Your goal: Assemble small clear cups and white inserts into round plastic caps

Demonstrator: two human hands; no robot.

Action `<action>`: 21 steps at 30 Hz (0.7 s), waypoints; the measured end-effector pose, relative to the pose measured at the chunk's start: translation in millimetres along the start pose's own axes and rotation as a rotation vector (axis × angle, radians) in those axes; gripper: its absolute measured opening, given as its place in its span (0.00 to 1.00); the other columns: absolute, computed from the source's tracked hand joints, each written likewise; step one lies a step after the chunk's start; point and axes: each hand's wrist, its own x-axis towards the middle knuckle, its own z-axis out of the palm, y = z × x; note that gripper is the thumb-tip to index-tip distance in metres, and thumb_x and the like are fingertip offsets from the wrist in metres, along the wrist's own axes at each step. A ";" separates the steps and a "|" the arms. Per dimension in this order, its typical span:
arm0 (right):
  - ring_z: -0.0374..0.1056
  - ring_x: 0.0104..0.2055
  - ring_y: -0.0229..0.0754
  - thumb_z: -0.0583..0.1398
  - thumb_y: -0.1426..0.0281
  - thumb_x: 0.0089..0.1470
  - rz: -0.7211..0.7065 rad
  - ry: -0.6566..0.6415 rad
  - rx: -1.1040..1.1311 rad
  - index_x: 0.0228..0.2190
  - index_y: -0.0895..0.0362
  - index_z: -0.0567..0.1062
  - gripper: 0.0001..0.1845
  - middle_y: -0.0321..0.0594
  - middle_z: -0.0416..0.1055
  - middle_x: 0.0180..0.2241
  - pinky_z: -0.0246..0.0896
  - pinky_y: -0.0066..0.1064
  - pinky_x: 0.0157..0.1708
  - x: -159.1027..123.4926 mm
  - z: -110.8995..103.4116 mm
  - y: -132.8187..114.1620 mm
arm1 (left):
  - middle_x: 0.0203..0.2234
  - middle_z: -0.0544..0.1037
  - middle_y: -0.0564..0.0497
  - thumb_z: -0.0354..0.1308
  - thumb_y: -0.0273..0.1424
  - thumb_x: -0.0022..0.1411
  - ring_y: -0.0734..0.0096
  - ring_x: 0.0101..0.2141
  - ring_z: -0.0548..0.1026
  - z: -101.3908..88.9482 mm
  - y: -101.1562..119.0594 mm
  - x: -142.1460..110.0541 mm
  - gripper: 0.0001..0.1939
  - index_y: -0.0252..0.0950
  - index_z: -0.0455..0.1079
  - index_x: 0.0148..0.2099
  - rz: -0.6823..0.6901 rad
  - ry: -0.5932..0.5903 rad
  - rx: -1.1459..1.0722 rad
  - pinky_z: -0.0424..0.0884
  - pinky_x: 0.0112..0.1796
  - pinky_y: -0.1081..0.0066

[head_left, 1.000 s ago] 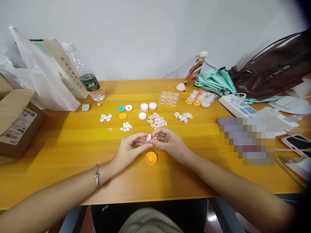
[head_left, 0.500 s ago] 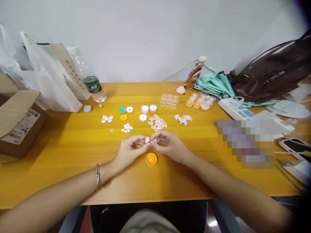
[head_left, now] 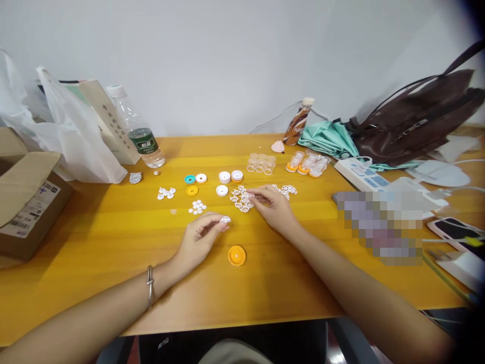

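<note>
My left hand (head_left: 200, 237) pinches a small round white plastic part (head_left: 225, 219) between thumb and fingertips, just above the table. Farther forward, my right hand (head_left: 275, 207) has thumb and forefinger closed at the right edge of a pile of white openwork plastic pieces (head_left: 241, 203), with one piece partly hidden at the fingertips. An orange round cup-like part (head_left: 237, 256) lies nearer to me, below and between both hands. Small white discs (head_left: 197, 207) are gathered left of the pile. A second group of openwork pieces (head_left: 288, 189) is partly covered by my right hand.
White ring-shaped parts (head_left: 222, 190) and a teal one (head_left: 190, 179) lie behind the hands. Clear cups (head_left: 261, 163) and orange-and-clear assemblies (head_left: 318, 167) stand farther back. A water bottle (head_left: 146, 141) and cardboard box (head_left: 34, 202) are left; a power strip (head_left: 359, 174) is right.
My hands have parted. The right moved forward and right to the openwork pile; the left drew slightly left, keeping the round white part. The view has tilted up slightly.
</note>
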 end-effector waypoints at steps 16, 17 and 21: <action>0.65 0.33 0.36 0.58 0.67 0.53 -0.104 -0.272 0.209 0.38 0.55 0.75 0.10 0.39 0.69 0.31 0.62 0.31 0.35 -17.4 2.1 -35.4 | 0.28 0.75 0.54 0.59 0.32 0.57 0.76 0.30 0.74 4.6 8.1 -2.5 0.17 0.37 0.57 0.45 -0.139 -0.108 -0.454 0.70 0.35 0.74; 0.64 0.32 0.36 0.58 0.67 0.52 -0.111 -0.349 0.253 0.38 0.55 0.75 0.11 0.38 0.68 0.29 0.62 0.31 0.35 -21.9 2.9 -40.0 | 0.28 0.74 0.54 0.58 0.32 0.57 0.77 0.29 0.74 4.4 8.4 -3.0 0.17 0.37 0.56 0.46 -0.142 -0.137 -0.469 0.70 0.35 0.74; 0.61 0.29 0.34 0.59 0.67 0.52 -0.086 -0.487 0.326 0.39 0.55 0.74 0.12 0.35 0.67 0.26 0.60 0.29 0.32 -32.1 7.2 -48.9 | 0.29 0.74 0.54 0.58 0.32 0.58 0.78 0.29 0.72 3.6 11.4 -4.1 0.18 0.37 0.55 0.48 -0.144 -0.214 -0.494 0.69 0.35 0.75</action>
